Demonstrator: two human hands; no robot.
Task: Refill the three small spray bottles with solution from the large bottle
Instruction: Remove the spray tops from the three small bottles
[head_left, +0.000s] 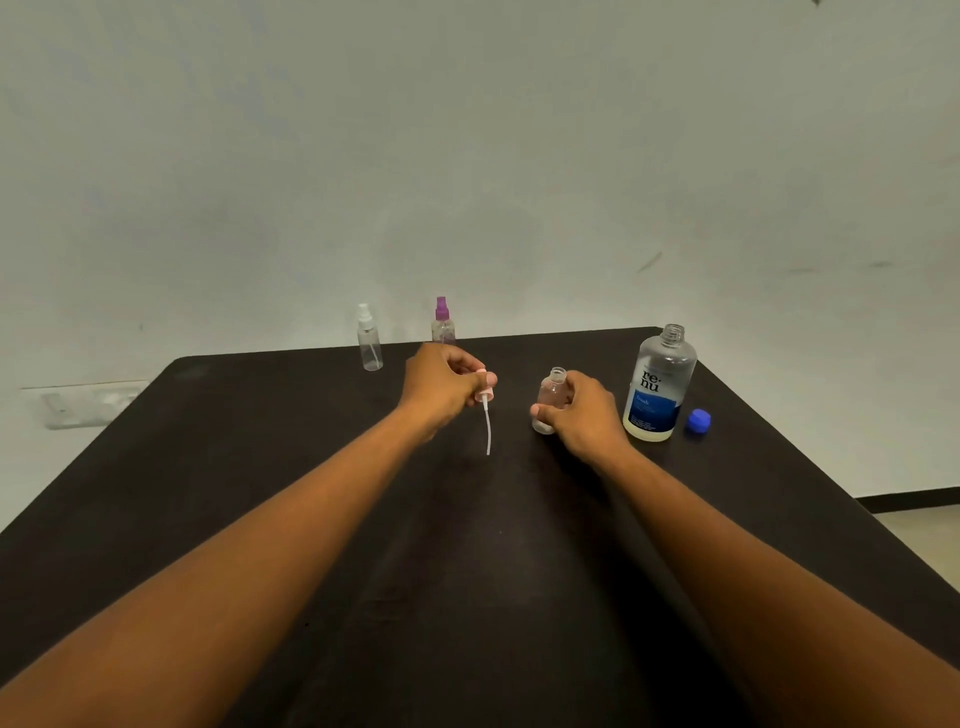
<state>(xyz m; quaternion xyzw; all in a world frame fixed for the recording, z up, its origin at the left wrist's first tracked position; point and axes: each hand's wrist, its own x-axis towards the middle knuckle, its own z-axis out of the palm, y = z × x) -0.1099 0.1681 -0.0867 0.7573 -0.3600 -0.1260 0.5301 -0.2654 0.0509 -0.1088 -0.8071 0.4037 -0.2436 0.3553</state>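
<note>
Renu solution bottle (658, 387), uncapped, stands upright near the dark table's (260, 493) right edge, its blue cap (698, 420) just beside it. Broad bare tabletop lies toward the person. Right hand (584, 415) grips an open small bottle (549, 399) left of the large one. Left hand (441, 387) pinches a pink sprayer head (486, 391), tube dangling. Two capped spray bottles, white-topped (369, 340) and purple-topped (442, 322), stand at the far edge.
</note>
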